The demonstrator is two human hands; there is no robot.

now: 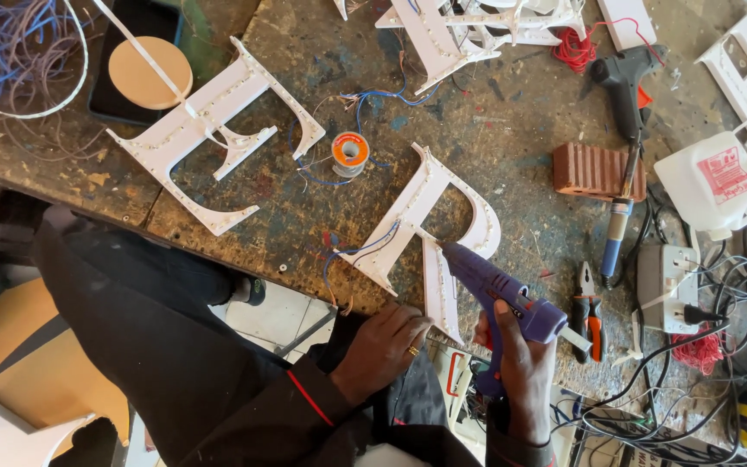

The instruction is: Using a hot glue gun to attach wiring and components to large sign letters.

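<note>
My right hand (pixel 519 372) grips a purple glue gun (pixel 503 294) whose nozzle touches the leg of a white letter-shaped sign piece (pixel 430 229) studded with small lights. My left hand (pixel 382 346) rests at the bench's near edge, fingers curled against the bottom of that piece. Blue and red wires (pixel 360 251) run along the piece's left stroke. A second white letter piece (pixel 209 130) lies further left on the bench.
On the worn bench (pixel 512 130) lie a solder spool (pixel 350 151), a black glue gun (pixel 624 82), a brick (pixel 596 170), a soldering iron (pixel 620 220), pliers (pixel 587 311), a white jug (pixel 712 183), a power strip (pixel 667 285) and tangled cables (pixel 737 363).
</note>
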